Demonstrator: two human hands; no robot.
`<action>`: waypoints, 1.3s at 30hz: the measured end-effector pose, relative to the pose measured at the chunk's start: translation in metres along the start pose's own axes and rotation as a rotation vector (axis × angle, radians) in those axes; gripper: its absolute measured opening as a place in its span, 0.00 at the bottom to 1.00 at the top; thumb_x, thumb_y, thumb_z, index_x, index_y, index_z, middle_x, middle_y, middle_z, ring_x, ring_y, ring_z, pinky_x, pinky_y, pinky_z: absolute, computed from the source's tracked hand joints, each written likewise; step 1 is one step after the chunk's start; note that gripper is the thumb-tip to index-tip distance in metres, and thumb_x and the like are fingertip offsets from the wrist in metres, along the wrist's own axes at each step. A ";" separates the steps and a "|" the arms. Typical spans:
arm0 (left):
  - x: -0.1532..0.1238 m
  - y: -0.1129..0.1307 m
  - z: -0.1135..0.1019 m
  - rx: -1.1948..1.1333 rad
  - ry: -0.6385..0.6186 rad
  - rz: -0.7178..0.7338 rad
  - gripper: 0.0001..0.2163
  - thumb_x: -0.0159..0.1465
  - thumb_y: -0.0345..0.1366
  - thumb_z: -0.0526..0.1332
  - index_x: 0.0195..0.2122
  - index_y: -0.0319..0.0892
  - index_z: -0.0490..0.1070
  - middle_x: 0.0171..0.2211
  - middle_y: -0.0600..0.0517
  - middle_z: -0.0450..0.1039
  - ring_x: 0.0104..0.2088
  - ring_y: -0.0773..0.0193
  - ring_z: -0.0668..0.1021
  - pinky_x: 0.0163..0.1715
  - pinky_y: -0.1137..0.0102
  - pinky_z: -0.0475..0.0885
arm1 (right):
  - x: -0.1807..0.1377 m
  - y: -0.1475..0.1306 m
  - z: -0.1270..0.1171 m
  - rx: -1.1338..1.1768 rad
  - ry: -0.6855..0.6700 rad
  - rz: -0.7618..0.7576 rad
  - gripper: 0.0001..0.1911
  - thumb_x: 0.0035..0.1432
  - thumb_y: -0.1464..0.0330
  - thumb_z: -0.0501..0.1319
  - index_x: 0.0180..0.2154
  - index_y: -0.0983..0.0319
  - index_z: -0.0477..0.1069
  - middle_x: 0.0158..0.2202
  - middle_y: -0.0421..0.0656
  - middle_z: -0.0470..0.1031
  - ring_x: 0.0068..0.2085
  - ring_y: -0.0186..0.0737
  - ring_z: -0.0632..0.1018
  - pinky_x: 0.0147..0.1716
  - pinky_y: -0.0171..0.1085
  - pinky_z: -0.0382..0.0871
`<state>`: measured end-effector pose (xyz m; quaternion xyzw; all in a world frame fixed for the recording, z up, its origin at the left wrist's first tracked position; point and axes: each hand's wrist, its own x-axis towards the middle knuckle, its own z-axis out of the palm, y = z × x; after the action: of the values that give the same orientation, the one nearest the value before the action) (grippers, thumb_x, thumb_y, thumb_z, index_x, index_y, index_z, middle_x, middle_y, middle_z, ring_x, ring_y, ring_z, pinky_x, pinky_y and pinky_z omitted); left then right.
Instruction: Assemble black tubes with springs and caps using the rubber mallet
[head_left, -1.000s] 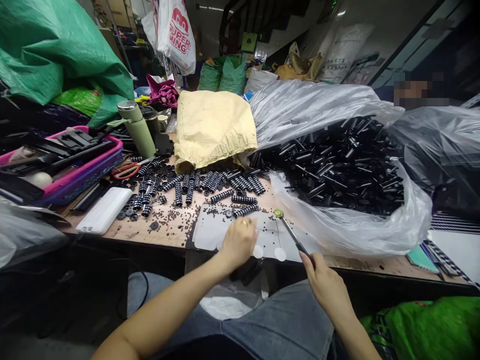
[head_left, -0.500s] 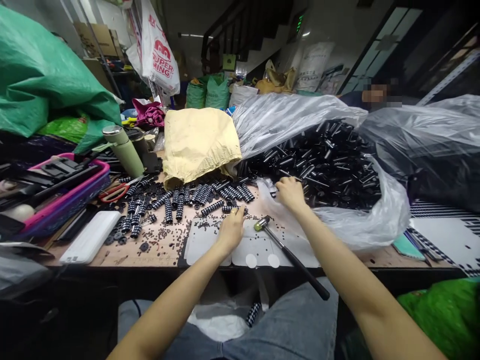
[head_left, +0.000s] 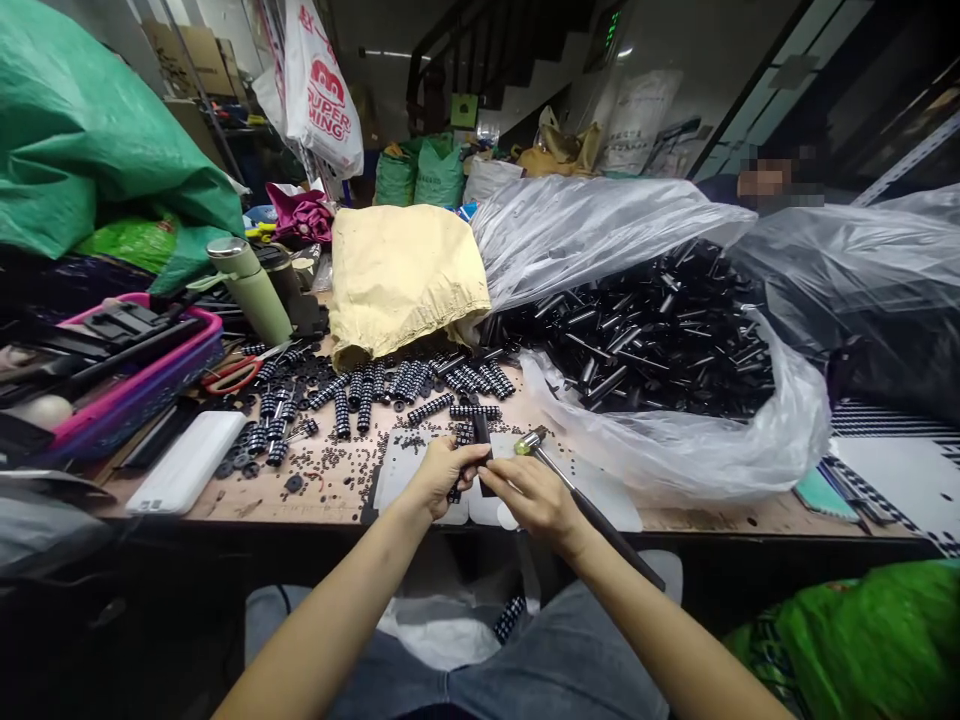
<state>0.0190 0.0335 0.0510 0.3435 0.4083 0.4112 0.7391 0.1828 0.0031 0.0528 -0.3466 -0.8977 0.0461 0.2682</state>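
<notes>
Both hands meet above the grey-white mat (head_left: pixel 409 490) at the table's front. My left hand (head_left: pixel 442 475) is closed on a black studded roller (head_left: pixel 463 435) with pale spots; its thumb lies against a smooth black tube (head_left: pixel 481 428). My right hand (head_left: pixel 534 492) pinches the lower end of that tube, which stands roughly upright beside the roller. Fingers partly cover both pieces, so whether they join cannot be seen. Just right of the hands, a mallet (head_left: pixel 529 442) with a yellowish-green face lies on the mat, its black handle passing under my right wrist.
An open clear plastic bag (head_left: pixel 765 455) full of black tubes (head_left: pixel 637 340) lies at right. Studded rollers (head_left: pixel 364 395) and small dark rings are scattered left of centre. Behind stands a cream sack (head_left: pixel 409 280); farther left are scissors (head_left: pixel 234 375), a white box (head_left: pixel 186 462) and a green flask (head_left: pixel 259 300).
My right hand has come from the bag's edge to the middle, bringing a black tube against my left hand. The left hand has drawn slightly nearer to me with the roller.
</notes>
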 end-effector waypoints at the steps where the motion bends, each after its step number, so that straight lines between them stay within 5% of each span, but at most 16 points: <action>1: -0.002 -0.002 -0.001 0.052 0.027 0.020 0.15 0.46 0.42 0.65 0.20 0.39 0.59 0.11 0.61 0.55 0.11 0.77 0.57 0.11 0.79 0.48 | -0.002 -0.005 -0.001 0.039 0.014 0.048 0.16 0.57 0.71 0.51 0.47 0.56 0.67 0.46 0.46 0.70 0.46 0.41 0.71 0.45 0.46 0.66; 5: -0.011 -0.011 -0.007 0.412 0.187 0.307 0.11 0.51 0.41 0.61 0.22 0.39 0.63 0.14 0.58 0.60 0.15 0.73 0.63 0.15 0.76 0.58 | 0.006 -0.018 -0.012 0.351 0.038 0.535 0.35 0.46 0.55 0.59 0.55 0.58 0.54 0.55 0.51 0.58 0.53 0.49 0.65 0.49 0.52 0.61; 8: -0.019 -0.020 -0.007 0.735 0.209 0.707 0.07 0.55 0.36 0.57 0.23 0.39 0.67 0.23 0.52 0.67 0.27 0.66 0.70 0.27 0.72 0.65 | 0.018 -0.030 -0.011 0.968 -0.060 0.987 0.35 0.50 0.44 0.45 0.52 0.61 0.58 0.45 0.53 0.68 0.41 0.46 0.75 0.37 0.48 0.70; 10: -0.023 -0.024 -0.005 0.852 0.136 0.824 0.05 0.57 0.33 0.55 0.27 0.39 0.68 0.27 0.50 0.68 0.30 0.64 0.70 0.32 0.71 0.66 | 0.023 -0.037 -0.005 1.333 -0.164 1.095 0.35 0.52 0.44 0.39 0.45 0.63 0.63 0.37 0.51 0.72 0.36 0.44 0.76 0.32 0.46 0.71; 13: -0.028 -0.025 -0.003 0.806 0.112 0.768 0.08 0.58 0.35 0.54 0.37 0.40 0.67 0.32 0.49 0.69 0.34 0.64 0.71 0.35 0.70 0.66 | 0.023 -0.037 0.003 1.407 -0.023 1.095 0.29 0.50 0.47 0.48 0.42 0.62 0.63 0.37 0.48 0.72 0.39 0.44 0.75 0.36 0.44 0.71; 17: -0.031 -0.020 -0.003 0.444 0.102 0.462 0.16 0.61 0.45 0.50 0.44 0.40 0.65 0.20 0.57 0.62 0.19 0.72 0.66 0.20 0.76 0.63 | 0.011 -0.024 0.002 0.764 0.252 0.944 0.43 0.35 0.56 0.66 0.52 0.61 0.51 0.51 0.51 0.62 0.51 0.48 0.67 0.48 0.48 0.64; 20: -0.030 -0.016 -0.002 0.196 0.059 0.252 0.22 0.59 0.50 0.51 0.49 0.40 0.63 0.14 0.62 0.53 0.10 0.76 0.56 0.10 0.79 0.51 | 0.002 -0.027 -0.005 0.373 0.129 0.616 0.52 0.33 0.59 0.68 0.57 0.62 0.44 0.56 0.53 0.53 0.56 0.52 0.59 0.52 0.52 0.58; 24: -0.027 -0.015 0.003 0.023 0.089 0.132 0.24 0.56 0.48 0.55 0.50 0.40 0.63 0.15 0.60 0.59 0.10 0.76 0.59 0.08 0.79 0.52 | 0.003 -0.047 -0.009 0.226 -0.042 0.380 0.49 0.39 0.65 0.64 0.59 0.61 0.39 0.58 0.52 0.49 0.59 0.51 0.53 0.56 0.52 0.52; 29: -0.027 -0.016 0.011 -0.151 0.097 0.084 0.20 0.53 0.44 0.59 0.42 0.36 0.68 0.20 0.54 0.68 0.14 0.69 0.70 0.15 0.74 0.66 | 0.014 -0.057 -0.004 0.185 -0.070 0.361 0.49 0.38 0.69 0.62 0.59 0.63 0.39 0.57 0.52 0.49 0.59 0.51 0.53 0.56 0.50 0.54; 39: -0.024 -0.021 0.012 -0.107 0.074 -0.061 0.16 0.54 0.46 0.58 0.35 0.37 0.67 0.11 0.55 0.64 0.13 0.68 0.69 0.15 0.76 0.65 | 0.005 -0.040 0.015 0.332 -0.079 0.418 0.51 0.36 0.72 0.63 0.59 0.64 0.38 0.59 0.53 0.48 0.60 0.49 0.51 0.58 0.49 0.49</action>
<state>0.0287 0.0009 0.0467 0.2754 0.4231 0.4222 0.7530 0.1482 -0.0225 0.0533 -0.4738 -0.7964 0.2605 0.2708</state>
